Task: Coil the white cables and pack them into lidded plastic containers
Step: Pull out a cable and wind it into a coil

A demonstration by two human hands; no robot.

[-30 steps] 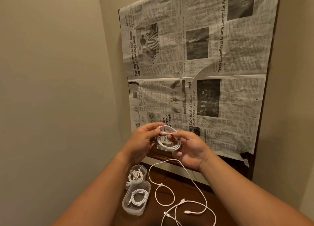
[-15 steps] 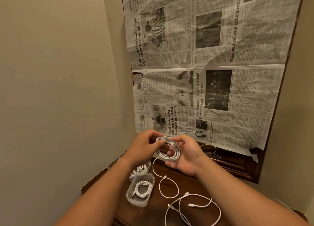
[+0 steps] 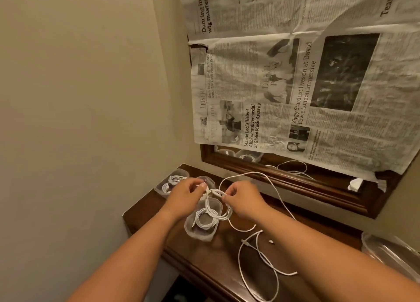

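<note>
On the dresser [image 3: 200, 267], just above the near container [image 3: 200, 234], left hand [image 3: 185, 198] and right hand [image 3: 244, 200] have dropped down, both pinching the white coil [image 3: 214, 192] between them; drop-in looks next. Loose cable [image 3: 246, 242] right of the container awaits coiling.

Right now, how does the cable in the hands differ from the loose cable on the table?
The held cable is gathered into small loops; the loose cable sprawls in wide curves. The left hand and right hand pinch the held cable above an open container; the loose cable lies untouched on the table. Both are white.
</note>
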